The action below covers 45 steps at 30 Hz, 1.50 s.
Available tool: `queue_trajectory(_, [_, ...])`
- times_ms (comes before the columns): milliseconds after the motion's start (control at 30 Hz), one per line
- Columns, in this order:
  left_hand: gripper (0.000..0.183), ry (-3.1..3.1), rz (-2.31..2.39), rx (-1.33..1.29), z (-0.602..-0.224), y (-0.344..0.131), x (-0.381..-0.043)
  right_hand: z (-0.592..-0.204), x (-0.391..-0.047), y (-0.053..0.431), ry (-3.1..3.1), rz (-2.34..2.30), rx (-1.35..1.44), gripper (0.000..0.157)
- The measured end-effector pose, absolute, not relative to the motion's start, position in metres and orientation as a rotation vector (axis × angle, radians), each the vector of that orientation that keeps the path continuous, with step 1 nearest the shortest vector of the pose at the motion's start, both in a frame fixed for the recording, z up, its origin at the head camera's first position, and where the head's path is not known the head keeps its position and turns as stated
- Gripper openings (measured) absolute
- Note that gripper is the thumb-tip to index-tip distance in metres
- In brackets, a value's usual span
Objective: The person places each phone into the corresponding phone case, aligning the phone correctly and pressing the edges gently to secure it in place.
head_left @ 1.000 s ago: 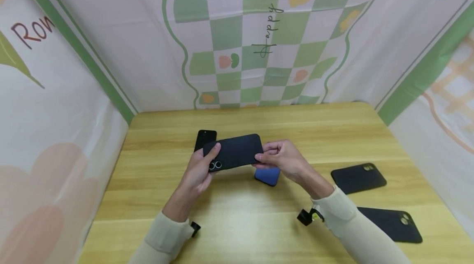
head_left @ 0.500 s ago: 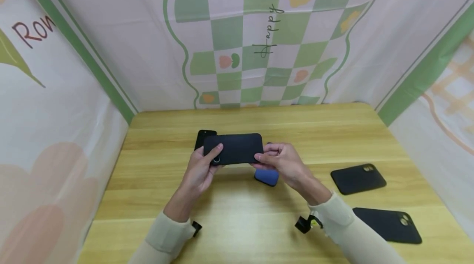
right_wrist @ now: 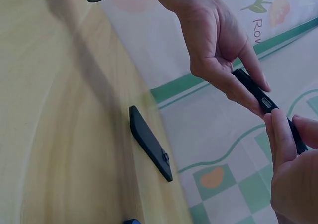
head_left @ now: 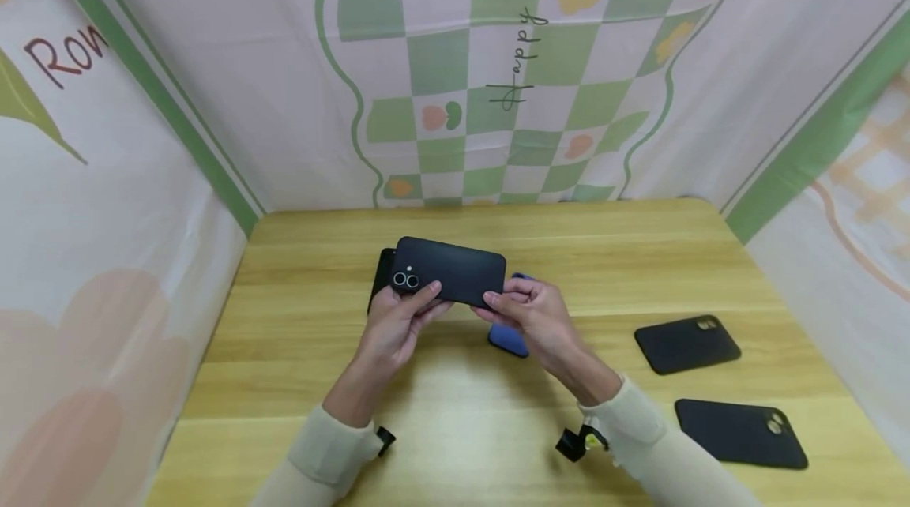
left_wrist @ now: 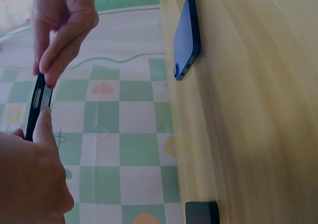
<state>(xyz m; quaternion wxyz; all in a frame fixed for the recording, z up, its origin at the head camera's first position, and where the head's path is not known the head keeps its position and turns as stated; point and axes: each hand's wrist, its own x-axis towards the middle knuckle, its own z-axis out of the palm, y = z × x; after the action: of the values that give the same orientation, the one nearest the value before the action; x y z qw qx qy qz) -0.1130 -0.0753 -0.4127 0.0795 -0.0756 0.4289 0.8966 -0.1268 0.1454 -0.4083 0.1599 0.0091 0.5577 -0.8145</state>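
Observation:
Both hands hold a black phone case (head_left: 455,270) with its back and two camera rings facing up, raised above the table in the head view. It appears to have a phone in it; a pale surface shows on its underside in the left wrist view. My left hand (head_left: 391,325) grips the camera end, thumb on the back. The opposite end is pinched by my right hand (head_left: 543,325) between thumb and fingers. Beneath the right hand lies a blue phone (head_left: 508,339), partly covered. Behind the held case, a black phone (head_left: 381,279) is mostly hidden.
Two black phone cases lie on the wooden table (head_left: 455,444) at the right: one farther back (head_left: 686,345), one nearer the front (head_left: 739,434) and partly behind the right sleeve. A patterned cloth (head_left: 284,96) hangs round the table's back and sides.
The held case has turned clockwise and its camera end has risen, so both camera rings now show beyond the left thumb. My hands have shifted slightly with it.

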Motion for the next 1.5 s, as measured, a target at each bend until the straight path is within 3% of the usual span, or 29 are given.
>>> queue_trajectory(233, [0.058, 1.371, 2.650, -0.229, -0.413, -0.077, -0.113, -0.409, -0.126, 0.145, 1.617, -2.286, -0.041, 0.016])
queue_trajectory(400, [0.054, 1.441, 2.583, -0.230, -0.411, -0.083, -0.116, -0.406, -0.131, 0.149, 1.737, -2.151, -0.100, 0.010])
queue_trajectory(533, [0.045, 1.534, 2.472, -0.211, -0.410, -0.088, -0.117, -0.398, -0.138, 0.153, 1.966, -1.972, -0.141, 0.034])
queue_trajectory(633, [0.038, 1.607, 2.351, -0.146, -0.411, -0.092, -0.118, -0.393, -0.143, 0.156, 2.088, -1.846, -0.188, 0.040])
queue_trajectory(1033, [0.025, 1.806, 1.898, 0.039, -0.414, -0.110, -0.116, -0.403, -0.140, 0.154, 2.132, -1.558, -0.418, 0.037])
queue_trajectory(1167, [0.021, 1.838, 1.786, 0.085, -0.418, -0.118, -0.117, -0.411, -0.136, 0.149, 2.071, -1.544, -0.486, 0.027])
queue_trajectory(1333, [0.024, 1.822, 1.690, 0.127, -0.423, -0.125, -0.117, -0.425, -0.129, 0.141, 1.979, -1.552, -0.464, 0.013])
queue_trajectory(1500, [0.025, 1.771, 1.658, 0.165, -0.433, -0.131, -0.116, -0.439, -0.123, 0.133, 1.936, -1.562, -0.427, 0.014])
